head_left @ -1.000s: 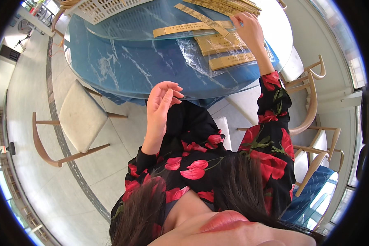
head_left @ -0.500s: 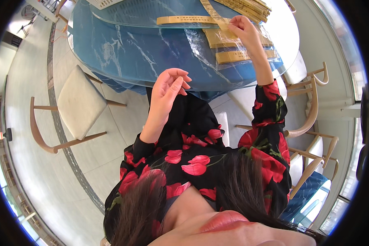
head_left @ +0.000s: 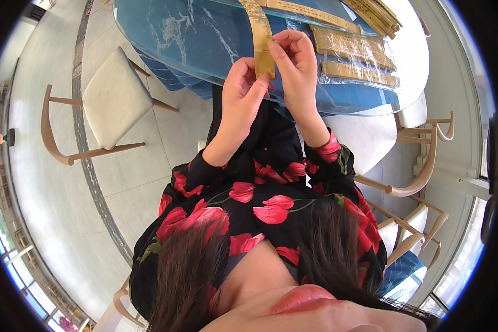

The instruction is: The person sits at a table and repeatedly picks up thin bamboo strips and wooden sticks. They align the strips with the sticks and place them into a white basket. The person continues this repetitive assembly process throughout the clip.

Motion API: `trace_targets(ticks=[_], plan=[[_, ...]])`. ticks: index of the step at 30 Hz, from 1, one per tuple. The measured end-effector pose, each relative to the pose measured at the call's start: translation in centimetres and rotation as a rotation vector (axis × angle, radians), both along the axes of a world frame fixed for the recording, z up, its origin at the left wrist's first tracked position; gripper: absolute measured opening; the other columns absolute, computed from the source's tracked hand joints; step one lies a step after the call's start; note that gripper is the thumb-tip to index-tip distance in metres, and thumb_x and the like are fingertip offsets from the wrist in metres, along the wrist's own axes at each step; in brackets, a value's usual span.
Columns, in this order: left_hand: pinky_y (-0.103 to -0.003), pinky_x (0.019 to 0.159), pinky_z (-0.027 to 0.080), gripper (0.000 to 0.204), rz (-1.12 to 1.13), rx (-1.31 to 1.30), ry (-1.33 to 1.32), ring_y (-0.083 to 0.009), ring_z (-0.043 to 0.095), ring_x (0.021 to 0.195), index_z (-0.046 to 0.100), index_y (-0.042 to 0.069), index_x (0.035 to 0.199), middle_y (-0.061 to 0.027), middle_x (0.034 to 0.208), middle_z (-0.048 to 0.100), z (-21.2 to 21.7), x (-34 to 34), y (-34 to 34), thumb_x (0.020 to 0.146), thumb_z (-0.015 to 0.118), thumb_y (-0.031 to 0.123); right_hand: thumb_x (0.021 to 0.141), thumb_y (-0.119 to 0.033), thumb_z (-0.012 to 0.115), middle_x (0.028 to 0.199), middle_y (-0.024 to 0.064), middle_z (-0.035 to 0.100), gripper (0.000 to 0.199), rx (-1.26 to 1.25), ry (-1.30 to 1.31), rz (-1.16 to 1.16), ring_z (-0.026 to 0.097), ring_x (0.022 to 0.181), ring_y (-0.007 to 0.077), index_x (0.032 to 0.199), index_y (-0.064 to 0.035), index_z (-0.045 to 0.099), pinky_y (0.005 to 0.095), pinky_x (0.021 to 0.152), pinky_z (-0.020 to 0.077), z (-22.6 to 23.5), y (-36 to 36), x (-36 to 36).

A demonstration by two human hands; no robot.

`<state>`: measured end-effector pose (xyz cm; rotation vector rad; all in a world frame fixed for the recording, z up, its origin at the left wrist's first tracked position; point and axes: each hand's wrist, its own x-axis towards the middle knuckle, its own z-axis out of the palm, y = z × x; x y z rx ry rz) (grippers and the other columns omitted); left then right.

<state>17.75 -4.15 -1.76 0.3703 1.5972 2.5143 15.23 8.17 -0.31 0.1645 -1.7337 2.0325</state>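
Note:
Above the table's near edge, a long, flat gold strip (head_left: pixel 262 41) with dark printing is in both my hands. My left hand (head_left: pixel 240 99) pinches its near end between thumb and fingers. My right hand (head_left: pixel 297 74) grips its right edge a little farther up, fingers curled. The strip's far end runs out of the top of the picture. Another printed gold strip (head_left: pixel 315 12) lies across the glass beyond my right hand. To the right, gold strips in clear plastic (head_left: pixel 354 47) lie on the tabletop, and a loose pile of gold strips (head_left: pixel 373 16) is behind them.
The table is round and blue with white marbling (head_left: pixel 188 47), with a raised glass top over part of it. A chair with a cream seat (head_left: pixel 116 99) stands at the left. More wooden chairs (head_left: pixel 418 180) stand at the right by the wall.
My right hand has drawn the strip toward me and left, off the other strips. My left hand, empty before, has risen and closed on its near end. The view has shifted slightly.

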Motion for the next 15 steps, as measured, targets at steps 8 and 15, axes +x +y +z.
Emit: trace_targets(ticks=[8,15], plan=[[-0.023,0.075,0.048,0.013,0.156,0.025,-0.034,-0.0074,0.061,0.088,0.059,0.002,0.112,-0.0041,0.103,0.067,-0.8,0.0,-0.6,0.104,0.059,0.011,0.101,-0.008,0.062,0.1,0.0029,0.062,0.016,-0.214,-0.147,0.123,0.058,0.085,0.0073,0.114,0.0004,0.058,0.0226,0.075,0.0486,-0.9,-0.9,0.9],[-0.022,0.072,0.049,0.013,0.195,0.085,-0.077,-0.0068,0.064,0.088,0.061,0.002,0.11,-0.0011,0.099,0.067,-1.5,0.3,-0.6,0.106,0.057,0.014,0.1,-0.005,0.062,0.109,0.0057,0.063,0.016,0.004,-0.173,0.167,0.066,0.095,0.0105,0.111,0.006,0.063,0.0257,0.083,0.0547,-2.2,-1.5,2.8]])
